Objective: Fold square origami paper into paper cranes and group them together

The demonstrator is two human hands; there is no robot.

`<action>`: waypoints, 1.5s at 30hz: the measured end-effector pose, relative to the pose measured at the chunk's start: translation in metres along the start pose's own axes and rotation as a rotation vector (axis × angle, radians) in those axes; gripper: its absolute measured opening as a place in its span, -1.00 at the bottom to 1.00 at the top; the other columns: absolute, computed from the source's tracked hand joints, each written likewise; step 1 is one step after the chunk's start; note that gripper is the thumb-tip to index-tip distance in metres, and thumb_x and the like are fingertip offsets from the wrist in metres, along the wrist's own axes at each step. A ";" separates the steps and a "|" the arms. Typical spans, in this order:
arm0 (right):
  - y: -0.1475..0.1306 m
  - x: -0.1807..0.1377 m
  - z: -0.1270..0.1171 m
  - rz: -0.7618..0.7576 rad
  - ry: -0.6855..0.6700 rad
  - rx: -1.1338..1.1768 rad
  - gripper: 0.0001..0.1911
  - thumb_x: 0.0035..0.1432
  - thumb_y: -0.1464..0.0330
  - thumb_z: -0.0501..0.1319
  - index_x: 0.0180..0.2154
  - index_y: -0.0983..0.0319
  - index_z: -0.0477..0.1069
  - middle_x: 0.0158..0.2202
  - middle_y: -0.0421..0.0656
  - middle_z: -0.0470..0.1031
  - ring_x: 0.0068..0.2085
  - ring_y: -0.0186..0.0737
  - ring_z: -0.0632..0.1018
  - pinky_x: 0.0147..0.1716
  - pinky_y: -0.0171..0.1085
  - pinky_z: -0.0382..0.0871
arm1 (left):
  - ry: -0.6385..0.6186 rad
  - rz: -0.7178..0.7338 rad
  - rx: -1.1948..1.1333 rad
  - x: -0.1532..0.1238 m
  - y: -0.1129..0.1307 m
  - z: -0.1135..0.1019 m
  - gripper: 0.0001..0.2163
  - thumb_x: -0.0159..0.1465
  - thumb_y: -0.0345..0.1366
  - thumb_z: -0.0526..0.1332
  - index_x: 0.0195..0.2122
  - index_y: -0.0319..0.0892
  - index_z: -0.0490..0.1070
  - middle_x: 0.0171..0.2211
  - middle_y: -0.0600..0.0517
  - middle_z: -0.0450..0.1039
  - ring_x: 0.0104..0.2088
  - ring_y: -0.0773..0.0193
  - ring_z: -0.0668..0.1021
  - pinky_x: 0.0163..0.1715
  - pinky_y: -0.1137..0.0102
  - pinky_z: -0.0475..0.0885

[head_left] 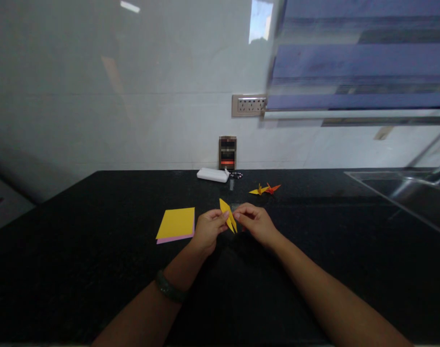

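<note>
Mid-fold: our left hand (208, 230) and right hand (256, 222) pinch the folded yellow paper (228, 215) just over the black countertop (97, 250).
We'd hold the points aligned and crease firmly along the edge; paper stack (175, 224) sits left.

Black counter (78, 250) against a pale glossy wall (133, 96), blue blind (357, 62) at right

Bare counter (78, 270) is left open along the near edge beside the arms. The gap between left hand (207, 231) and right hand (258, 224) is filled by the pinched yellow fold (228, 215). Just left, the way is barred by a paper stack (175, 224); beyond, by two paper cranes (265, 189). A white box (213, 174) is set at the back edge, and the right end is taken by a sink (415, 193).
</note>
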State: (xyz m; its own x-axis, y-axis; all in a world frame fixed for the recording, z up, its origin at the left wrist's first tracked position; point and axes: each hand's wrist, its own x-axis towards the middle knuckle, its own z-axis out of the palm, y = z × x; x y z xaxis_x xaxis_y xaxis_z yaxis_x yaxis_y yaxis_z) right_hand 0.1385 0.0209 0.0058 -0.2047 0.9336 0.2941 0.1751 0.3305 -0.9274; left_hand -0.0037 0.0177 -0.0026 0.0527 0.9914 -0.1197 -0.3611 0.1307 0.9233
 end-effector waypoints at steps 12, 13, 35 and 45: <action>0.005 -0.002 0.008 0.043 0.024 -0.053 -0.88 -0.04 0.31 0.17 -0.50 0.25 0.36 -0.49 -0.21 0.33 -0.50 -0.37 0.36 -0.55 -0.36 0.28 | -0.049 0.033 0.033 -0.001 -0.002 0.003 -0.77 -0.14 -0.23 0.34 -0.56 -0.28 0.37 -0.61 0.08 0.40 -0.57 0.42 0.43 -0.52 0.50 0.32; 0.005 -0.002 0.009 0.109 0.012 -0.005 -0.86 -0.05 0.29 0.17 -0.49 0.25 0.35 -0.52 -0.23 0.32 -0.55 -0.40 0.34 -0.61 -0.38 0.26 | -0.052 0.037 0.032 -0.001 -0.002 0.003 -0.77 -0.13 -0.23 0.34 -0.56 -0.28 0.36 -0.61 0.08 0.40 -0.57 0.42 0.43 -0.51 0.50 0.32; 0.005 0.000 0.001 0.230 -0.118 0.015 -0.74 -0.04 0.22 0.16 -0.57 0.28 0.27 -0.70 -0.30 0.23 -0.68 -0.48 0.23 -0.72 -0.45 0.08 | -0.045 0.073 0.295 -0.002 0.001 0.004 -0.78 -0.10 -0.21 0.30 -0.59 -0.29 0.38 -0.69 0.08 0.35 -0.64 0.43 0.36 -0.61 0.52 0.22; -0.003 -0.001 0.000 0.352 -0.164 0.094 -0.78 -0.13 0.28 0.22 -0.61 0.30 0.32 -0.72 -0.33 0.20 -0.69 -0.51 0.21 -0.75 -0.47 0.14 | 0.046 0.125 0.310 -0.001 0.000 0.003 -0.73 -0.11 -0.16 0.30 -0.69 -0.28 0.35 -0.74 0.12 0.27 -0.66 0.45 0.30 -0.62 0.51 0.17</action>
State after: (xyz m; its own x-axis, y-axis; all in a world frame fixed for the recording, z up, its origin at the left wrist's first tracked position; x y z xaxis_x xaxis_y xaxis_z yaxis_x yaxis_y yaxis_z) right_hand 0.1379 0.0186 0.0080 -0.3001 0.9506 -0.0791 0.1742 -0.0269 -0.9843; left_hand -0.0013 0.0170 -0.0012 -0.0189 0.9998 -0.0084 -0.0610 0.0072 0.9981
